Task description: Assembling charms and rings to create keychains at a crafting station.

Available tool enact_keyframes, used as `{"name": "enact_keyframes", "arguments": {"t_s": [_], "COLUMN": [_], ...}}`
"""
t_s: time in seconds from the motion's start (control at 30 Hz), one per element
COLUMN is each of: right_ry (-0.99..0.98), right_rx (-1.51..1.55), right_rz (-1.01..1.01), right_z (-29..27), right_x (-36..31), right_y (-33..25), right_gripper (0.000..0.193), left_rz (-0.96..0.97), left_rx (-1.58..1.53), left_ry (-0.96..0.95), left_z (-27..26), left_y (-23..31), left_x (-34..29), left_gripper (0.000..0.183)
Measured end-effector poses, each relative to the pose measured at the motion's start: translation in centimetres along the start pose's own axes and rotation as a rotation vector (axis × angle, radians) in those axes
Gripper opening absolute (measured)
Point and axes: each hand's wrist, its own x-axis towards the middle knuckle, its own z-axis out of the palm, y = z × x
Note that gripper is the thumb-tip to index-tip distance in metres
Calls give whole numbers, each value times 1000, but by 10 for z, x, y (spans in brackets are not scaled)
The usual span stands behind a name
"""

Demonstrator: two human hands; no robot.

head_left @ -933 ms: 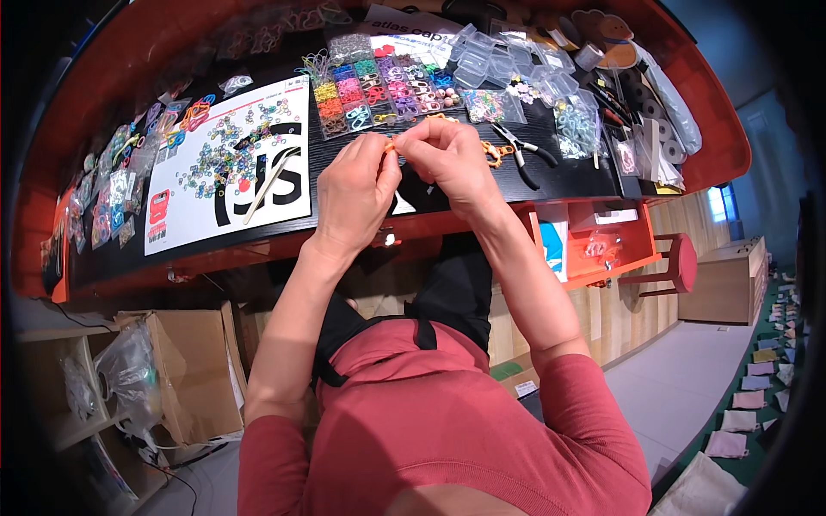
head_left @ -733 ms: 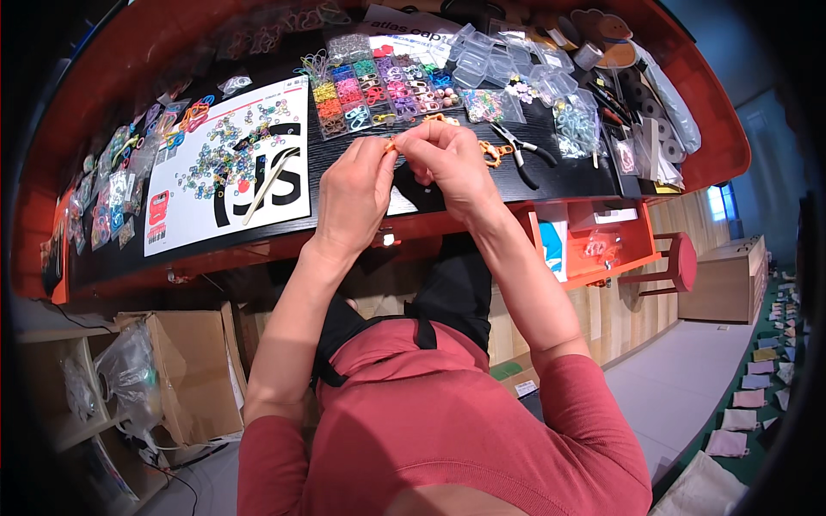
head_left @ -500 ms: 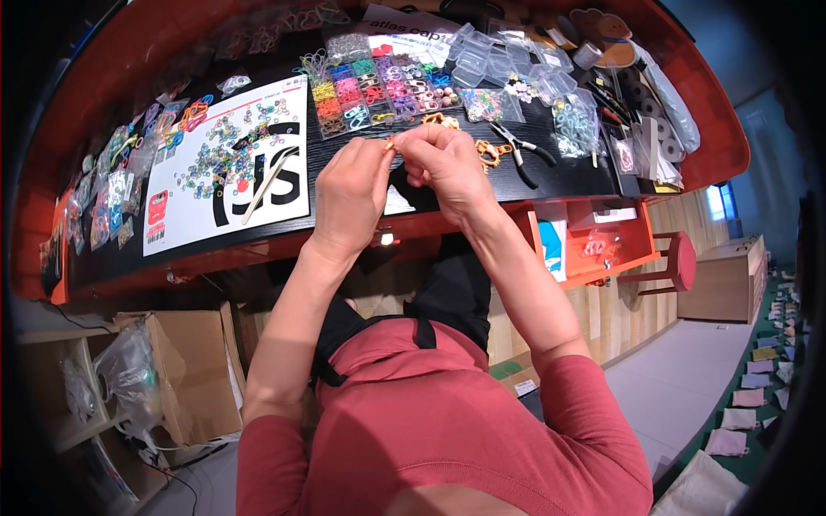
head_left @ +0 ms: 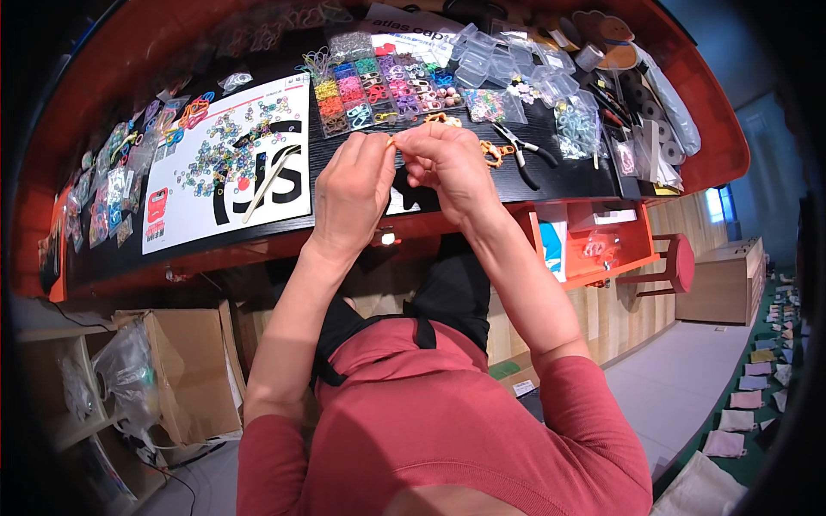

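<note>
Pinched small orange piece [head_left: 391, 143] of unclear shape between closed fingertips of bare left hand [head_left: 351, 191] and bare right hand [head_left: 449, 163], over black wood-grain tabletop [head_left: 572, 179]. Had black-handled metal pliers [head_left: 518, 147] lying spread beside looped orange links [head_left: 494, 160].

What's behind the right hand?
Black tabletop, with one orange piece showing past the knuckles of the right hand and a second orange piece to its right, beside the pliers. Whether those two join, and what else lies there, can't be seen: the hand covers it.
</note>
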Motion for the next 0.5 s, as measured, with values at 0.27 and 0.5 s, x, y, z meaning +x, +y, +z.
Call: {"name": "enact_keyframes", "arguments": {"t_s": [0.27, 0.5], "right_ry": [48, 45], "right_rx": [-55, -81], "right_rz": [-61, -101], "right_z": [2, 3], "right_x": [-2, -4], "right_y": [4, 5], "right_gripper": [11, 11], "left_rz": [-39, -128], "left_rx": [-1, -82], "left_ry": [-20, -33], "left_z": [2, 3], "left_y": [2, 5], "left_x": [-3, -2], "left_gripper": [9, 8]}}
